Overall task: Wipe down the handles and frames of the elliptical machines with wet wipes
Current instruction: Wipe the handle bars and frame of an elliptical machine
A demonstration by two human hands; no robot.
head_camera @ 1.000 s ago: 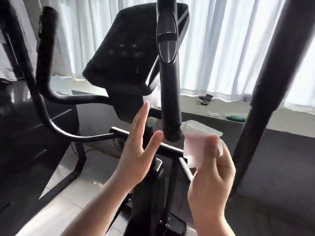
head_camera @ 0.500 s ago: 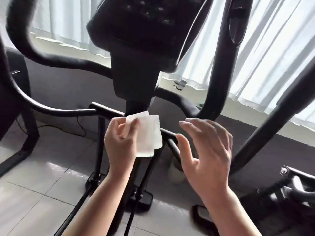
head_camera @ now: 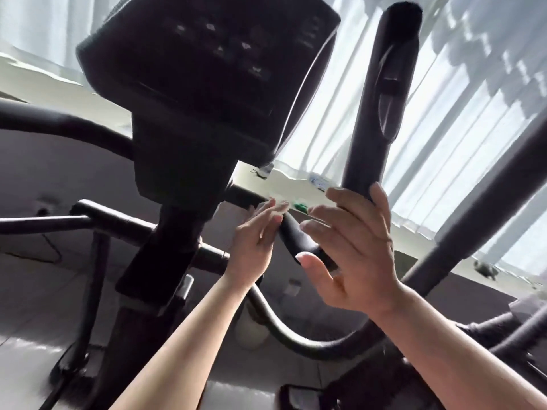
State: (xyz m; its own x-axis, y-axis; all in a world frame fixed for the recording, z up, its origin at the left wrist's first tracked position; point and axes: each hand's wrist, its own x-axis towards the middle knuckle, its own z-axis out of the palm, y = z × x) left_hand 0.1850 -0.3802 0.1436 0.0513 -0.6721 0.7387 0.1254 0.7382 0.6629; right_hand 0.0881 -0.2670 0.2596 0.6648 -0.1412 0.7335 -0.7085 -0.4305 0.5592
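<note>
The console (head_camera: 207, 72) and its post (head_camera: 177, 179) block the middle. An upright handle (head_camera: 381, 99) stands to the right, with open room between them up to the curtain (head_camera: 444, 128). A curved bar (head_camera: 296, 241) crosses that gap low down.

White curtains (head_camera: 461, 119) hang behind, w/ bright light coming through. Under them runs a pale window sill (head_camera: 284, 187); on it lies a small green object (head_camera: 301, 206) and a small dark item (head_camera: 487, 269) more to the right. The floor (head_camera: 26, 315) has light glossy tiles.
</note>
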